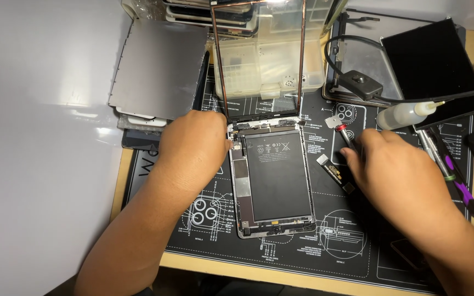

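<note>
A black work mat [281, 257] printed with white diagrams covers the desk, and the opened tablet [272, 181] lies at its centre. The tablet's long axis runs from 12 to 6 o'clock, with the connector end at 6 and the hinged end at 12. A large black battery [278, 175] fills most of its shell. The glass front panel [259, 60], edged with a thin copper-coloured frame, stands up from the tablet's 12 o'clock edge; its top is cut off by the picture's upper border.

The left hand [193, 151] sits at 9 o'clock from the tablet, with its knuckles against the upper left corner of the shell. Its fingers curl under and are hidden, so whether it grips the edge or only presses on it cannot be told. The right hand [399, 175] lies at 3 o'clock from the tablet, apart from it, closed around a screwdriver [344, 135] with a red band, whose tip points toward 11 o'clock.

A grey metal plate [157, 71] lies at 10 o'clock from the tablet. A dark screen panel [434, 66] rests at 2 o'clock. A clear plastic squeeze bottle [404, 115] lies on its side between that panel and the right hand. A narrow flex strip [336, 172] lies just below the screwdriver, partly covered by the right hand.
</note>
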